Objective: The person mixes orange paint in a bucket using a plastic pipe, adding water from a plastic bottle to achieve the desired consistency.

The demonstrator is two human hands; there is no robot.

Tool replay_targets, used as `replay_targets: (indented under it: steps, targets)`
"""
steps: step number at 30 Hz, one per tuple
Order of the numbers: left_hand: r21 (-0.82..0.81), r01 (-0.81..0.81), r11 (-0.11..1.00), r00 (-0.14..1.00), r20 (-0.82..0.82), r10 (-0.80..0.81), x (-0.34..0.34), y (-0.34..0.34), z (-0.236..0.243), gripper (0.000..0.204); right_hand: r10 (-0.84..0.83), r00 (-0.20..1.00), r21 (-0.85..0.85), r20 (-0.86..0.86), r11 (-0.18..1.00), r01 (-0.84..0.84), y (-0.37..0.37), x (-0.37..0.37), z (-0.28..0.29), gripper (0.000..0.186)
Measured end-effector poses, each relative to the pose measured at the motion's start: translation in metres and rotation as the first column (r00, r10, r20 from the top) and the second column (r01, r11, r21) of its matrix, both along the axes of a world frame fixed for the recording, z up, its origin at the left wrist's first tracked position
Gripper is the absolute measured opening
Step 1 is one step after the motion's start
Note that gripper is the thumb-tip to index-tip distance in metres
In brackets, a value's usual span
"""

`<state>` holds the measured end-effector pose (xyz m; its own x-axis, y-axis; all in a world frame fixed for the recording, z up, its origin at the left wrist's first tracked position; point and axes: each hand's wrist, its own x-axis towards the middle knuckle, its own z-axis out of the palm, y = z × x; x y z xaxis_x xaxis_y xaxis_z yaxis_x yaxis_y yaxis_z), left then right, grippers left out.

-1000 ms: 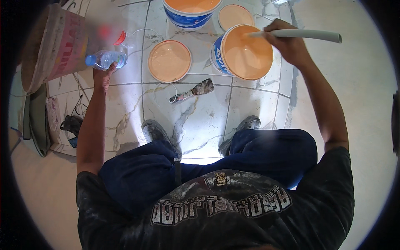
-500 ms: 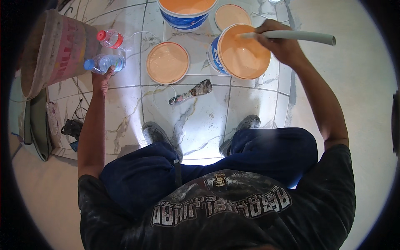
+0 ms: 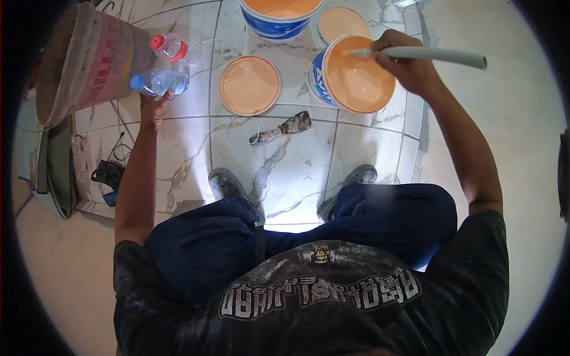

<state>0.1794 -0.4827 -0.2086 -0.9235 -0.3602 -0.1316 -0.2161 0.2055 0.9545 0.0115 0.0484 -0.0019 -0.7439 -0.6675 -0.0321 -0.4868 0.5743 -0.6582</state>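
Note:
My left hand point(image 3: 155, 105) is closed on a clear plastic bottle with a blue cap point(image 3: 160, 81), beside a red-capped bottle point(image 3: 169, 47). In my right hand point(image 3: 398, 65) is a pale grey tube point(image 3: 460, 55); its left end reaches into a white-and-blue bucket of pale orange paint point(image 3: 365, 83). An orange-smeared round lid point(image 3: 249, 85) lies between my hands. A stained scraper point(image 3: 291, 124) lies below it, with a thin white bucket handle looped by its grip.
A large dirty bucket point(image 3: 95, 65) stands at the left, near folded green material point(image 3: 56, 172), a black object point(image 3: 108, 172) and cables. Behind are another paint bucket point(image 3: 276, 21) and lid point(image 3: 343, 24). My shoes point(image 3: 228, 187) rest on marble-patterned tiles point(image 3: 297, 166).
The tube's outer end has dipped a little as my right hand moves slightly within the same spot. My left hand stays on the bottle; the view has shifted slightly.

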Motion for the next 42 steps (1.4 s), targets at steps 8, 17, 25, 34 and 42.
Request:
replay_targets:
  steps: [8,17,25,34,42]
  targets:
    - [-0.042,0.033,0.999,0.999,0.005,-0.033,-0.007,0.001,0.002,0.091,0.036,0.987,0.128,0.159,0.99,-0.057,0.047,0.007,0.019,0.017]
    - [0.013,0.016,1.0,1.0,0.021,-0.016,-0.001,-0.008,-0.011,0.088,0.131,0.983,0.067,0.126,0.988,-0.14,-0.002,0.024,0.008,0.015]
    - [-0.002,0.056,0.998,0.998,0.002,-0.056,-0.01,-0.004,-0.012,0.082,-0.115,0.99,0.129,0.084,0.986,0.104,0.031,-0.015,0.012,0.013]
    - [-0.008,0.044,0.999,0.999,-0.01,-0.044,-0.008,-0.014,-0.023,0.078,0.18,0.972,0.154,0.152,0.967,-0.203,0.035,0.019,0.015,0.016]
    - [0.069,0.046,0.997,0.999,0.02,-0.048,-0.004,-0.02,-0.029,0.078,-0.053,0.999,0.025,-0.002,0.998,0.053,0.006,-0.007,-0.001,0.015]
